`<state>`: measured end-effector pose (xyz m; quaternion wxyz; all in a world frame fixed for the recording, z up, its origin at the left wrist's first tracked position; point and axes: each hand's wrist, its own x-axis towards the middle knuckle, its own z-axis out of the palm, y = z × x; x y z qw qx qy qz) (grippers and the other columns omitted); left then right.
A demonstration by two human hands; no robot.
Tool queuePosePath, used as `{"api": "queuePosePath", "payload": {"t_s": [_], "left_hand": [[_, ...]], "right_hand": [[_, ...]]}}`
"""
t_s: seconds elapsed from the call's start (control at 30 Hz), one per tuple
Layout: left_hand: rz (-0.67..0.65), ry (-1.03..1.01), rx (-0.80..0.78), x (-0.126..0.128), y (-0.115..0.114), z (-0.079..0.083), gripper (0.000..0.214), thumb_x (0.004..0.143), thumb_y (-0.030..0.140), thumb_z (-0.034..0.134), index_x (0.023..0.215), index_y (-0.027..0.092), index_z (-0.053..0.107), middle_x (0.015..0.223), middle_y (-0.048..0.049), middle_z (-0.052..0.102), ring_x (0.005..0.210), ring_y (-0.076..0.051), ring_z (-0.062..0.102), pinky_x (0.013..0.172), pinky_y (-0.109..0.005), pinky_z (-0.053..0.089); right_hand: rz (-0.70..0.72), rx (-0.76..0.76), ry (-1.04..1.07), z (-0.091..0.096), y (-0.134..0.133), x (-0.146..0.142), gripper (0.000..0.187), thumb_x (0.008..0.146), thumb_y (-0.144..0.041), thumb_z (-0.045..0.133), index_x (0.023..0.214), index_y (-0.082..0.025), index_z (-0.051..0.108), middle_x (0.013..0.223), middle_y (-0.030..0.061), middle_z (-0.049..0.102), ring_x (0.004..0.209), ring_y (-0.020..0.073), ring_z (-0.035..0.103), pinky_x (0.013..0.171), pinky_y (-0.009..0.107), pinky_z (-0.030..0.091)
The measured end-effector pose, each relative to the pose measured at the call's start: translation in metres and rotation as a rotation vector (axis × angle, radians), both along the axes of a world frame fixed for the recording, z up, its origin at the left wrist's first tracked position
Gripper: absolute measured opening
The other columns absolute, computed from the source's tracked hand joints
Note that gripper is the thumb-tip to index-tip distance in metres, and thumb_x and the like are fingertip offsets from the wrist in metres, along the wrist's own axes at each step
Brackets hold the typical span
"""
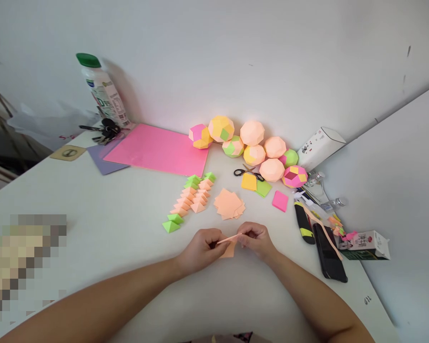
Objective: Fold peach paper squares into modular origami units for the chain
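Observation:
Between my two hands is a small peach paper strip (pixel 229 239), seen nearly edge-on. My left hand (pixel 204 247) pinches its left end and my right hand (pixel 258 240) pinches its right end. Just below it shows a flat peach paper piece (pixel 229 251); whether it lies on the table or joins the strip I cannot tell. Beyond my hands is a fanned pile of peach paper squares (pixel 229 204). Up and to the left, folded peach paper units (pixel 188 196) stand in two rows, with green folded units (pixel 171 224) at the ends.
Several faceted paper balls (pixel 252 133) sit against the wall. Black scissors (pixel 248 172) lie by yellow, green and pink paper stacks (pixel 280 201). At right are a cutter (pixel 303 223), a phone (pixel 329 252) and a carton (pixel 364 245). A pink sheet (pixel 157 150), keys (pixel 107 131) and a bottle (pixel 103 90) are at left.

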<state>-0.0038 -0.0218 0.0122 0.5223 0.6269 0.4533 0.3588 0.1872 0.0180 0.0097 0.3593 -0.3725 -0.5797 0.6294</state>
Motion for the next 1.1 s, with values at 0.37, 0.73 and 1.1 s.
{"api": "queuePosePath", "payload": {"t_s": [0.37, 0.73, 1.1], "left_hand": [[-0.011, -0.027, -0.031, -0.0015, 0.0004, 0.0003, 0.034, 0.081, 0.036, 0.048, 0.055, 0.014, 0.045, 0.055, 0.0035, 0.037, 0.052, -0.008, 0.032, 0.047, -0.021, 0.026], [0.043, -0.078, -0.046, -0.0013, 0.0001, 0.0036, 0.028, 0.081, 0.037, 0.051, 0.064, 0.014, 0.058, 0.058, 0.0022, 0.045, 0.055, -0.009, 0.039, 0.049, -0.021, 0.034], [0.077, -0.160, -0.174, 0.0000, 0.0019, 0.0002, 0.030, 0.080, 0.043, 0.054, 0.072, 0.014, 0.060, 0.057, 0.0024, 0.048, 0.052, -0.009, 0.041, 0.047, -0.020, 0.034]], "right_hand": [[0.030, 0.000, -0.032, 0.0031, -0.0031, 0.0015, 0.028, 0.083, -0.041, 0.056, 0.073, -0.015, 0.061, 0.058, -0.0005, 0.053, 0.050, 0.0092, 0.048, 0.048, 0.022, 0.040], [0.067, 0.017, -0.134, 0.0034, -0.0052, -0.0021, 0.023, 0.078, -0.037, 0.063, 0.069, -0.016, 0.060, 0.058, -0.0009, 0.055, 0.051, 0.0095, 0.051, 0.049, 0.023, 0.043], [0.039, 0.010, -0.136, 0.0026, -0.0072, -0.0034, 0.022, 0.078, -0.037, 0.063, 0.076, -0.016, 0.060, 0.061, -0.0011, 0.057, 0.052, 0.0097, 0.054, 0.049, 0.022, 0.045]]}}
